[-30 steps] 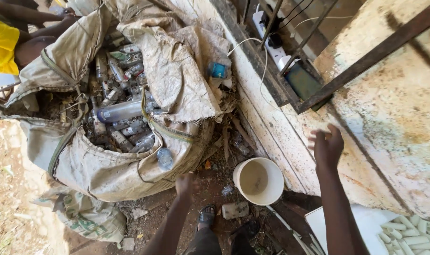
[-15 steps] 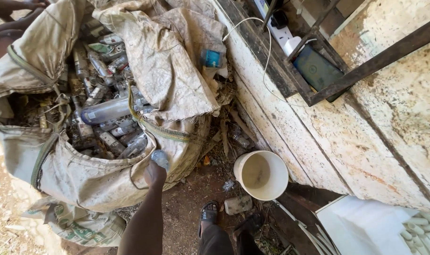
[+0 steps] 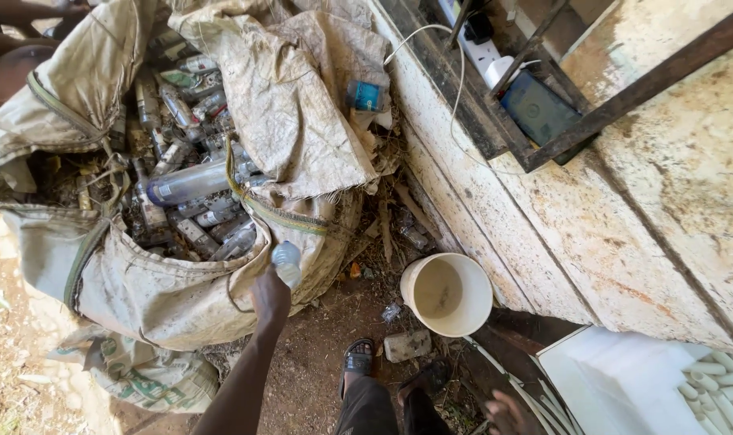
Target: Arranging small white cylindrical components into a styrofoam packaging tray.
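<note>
Nearest, at the bottom edge, the right hand [image 3: 507, 412] hangs low beside the leg, only partly in view — whether its fingers are curled or loose cannot be told, and nothing shows in it. Just left of it are two sandalled feet [image 3: 358, 358] on bare dirt, with a small flat stone [image 3: 407, 345] between them and a cream bucket [image 3: 447, 294] standing upright and open by the foot of the wall.

Farther out, the left hand [image 3: 271, 296] is stretched forward and closed around a clear plastic bottle [image 3: 287, 263]. The bottle sticks up and away from the fist, its long axis roughly in line with the forearm, its far end touching or just over the near rim of the big sack [image 3: 141, 290]. So the bottle lies directly ahead of the left hand, in its grip, and well apart from the right hand.

Beyond the rim the sack gapes open, packed with crushed bottles [image 3: 185, 181] lying every way. Farthest, a blue-capped jar [image 3: 365, 96] rests on the folded cloth near the stained wall [image 3: 664, 209].
</note>
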